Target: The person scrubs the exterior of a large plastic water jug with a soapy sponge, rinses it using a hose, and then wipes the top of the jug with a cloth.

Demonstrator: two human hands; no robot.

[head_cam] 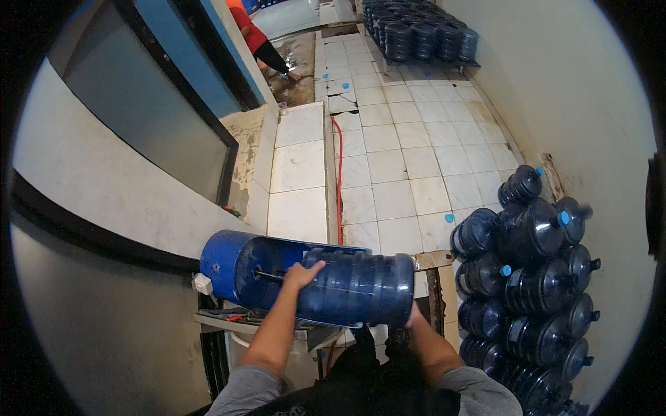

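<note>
A large blue water jug (359,286) lies on its side in front of me, its neck end towards the left. Beneath it is a blue drum (221,265) with an open, cut-away side, and a dark rod (269,276) reaches from the drum's inner end wall towards the jug. My left hand (302,274) grips the jug near its neck end, thumb spread along the upper side. At the flat base on the right, my right hand (414,315) supports the jug; most of its fingers are hidden behind it.
Stacked water jugs (536,283), some with blue caps, line the right wall. More jugs (416,36) stand on a low rack at the back. A red hose (340,177) runs along the tiled ledge (299,171). A person in red (255,34) is at the far left.
</note>
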